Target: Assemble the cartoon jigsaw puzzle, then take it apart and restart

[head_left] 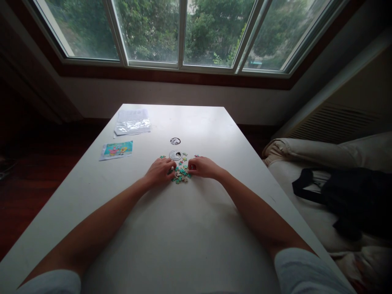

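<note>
A small heap of jigsaw puzzle pieces [181, 175], mostly green, teal and cream, lies in the middle of the white table [183, 228]. My left hand [159, 172] rests at the heap's left side, fingers curled inward against the pieces. Opposite it, my right hand [202, 167] touches the right side with its fingers bent and closed. Whatever either hand pinches is too small and partly hidden. A few loose pieces lie around both hands. Just beyond the heap is a round silvery disc-like item [175, 155], with a second, dark-rimmed round item [175, 141] behind it.
Toward the left lies a colourful cartoon picture sheet [116, 150]. Farther back is a clear plastic sleeve with papers [132, 121]. A pale sofa [284, 173] with a dark bag [352, 200] stands right of the table. Windows [180, 36] span the far wall.
</note>
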### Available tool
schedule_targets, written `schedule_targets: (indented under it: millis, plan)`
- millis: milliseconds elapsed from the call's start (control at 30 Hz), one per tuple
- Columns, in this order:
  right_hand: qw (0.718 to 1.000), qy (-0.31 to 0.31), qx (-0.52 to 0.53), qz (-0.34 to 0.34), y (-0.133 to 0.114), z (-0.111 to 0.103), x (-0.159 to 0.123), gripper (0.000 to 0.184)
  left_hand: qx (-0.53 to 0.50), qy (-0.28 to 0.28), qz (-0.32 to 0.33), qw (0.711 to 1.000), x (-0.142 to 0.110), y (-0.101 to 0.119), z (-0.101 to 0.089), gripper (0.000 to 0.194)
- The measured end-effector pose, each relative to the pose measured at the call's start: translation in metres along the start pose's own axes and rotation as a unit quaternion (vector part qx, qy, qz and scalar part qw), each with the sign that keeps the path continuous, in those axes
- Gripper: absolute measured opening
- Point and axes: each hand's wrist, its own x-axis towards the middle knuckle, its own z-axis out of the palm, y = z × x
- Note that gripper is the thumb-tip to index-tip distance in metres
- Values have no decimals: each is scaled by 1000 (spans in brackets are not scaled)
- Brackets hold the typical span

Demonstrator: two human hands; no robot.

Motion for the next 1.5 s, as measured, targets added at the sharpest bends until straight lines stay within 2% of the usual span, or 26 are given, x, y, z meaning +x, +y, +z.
schedule_targets:
  millis: [133, 333, 567, 767, 933, 1133, 1333, 1500]
  plan:
    - [999, 39, -2, 0, 1, 0, 2, 10, -23, 14, -7, 1000, 1, -4, 3, 16]
    - [993, 102, 37, 45, 13, 14, 7, 15, -86, 55, -54, 993, 2, -9, 5, 20]
    - [984, 165, 14, 61, 19, 30, 9, 13, -78, 83, -130, 985, 2, -13, 3, 14]
    - [983, 174, 50, 10, 20, 33, 12, 9, -27, 96, -120, 988, 2, -22, 7, 7]
    - [981, 170, 93, -25, 27, 24, 11, 12, -24, 93, -112, 989, 2, -24, 8, 11]
    - [986, 142, 73, -39, 31, 21, 9, 8, -44, 73, -99, 991, 2, -20, 4, 13]
    - [985, 159, 61, -42, 28, 29, 11, 7, -43, 75, -98, 991, 3, -21, 6, 12]
    - [982, 172, 64, -47, 29, 35, 13, 10, -30, 90, -113, 989, 3, -26, 10, 21]
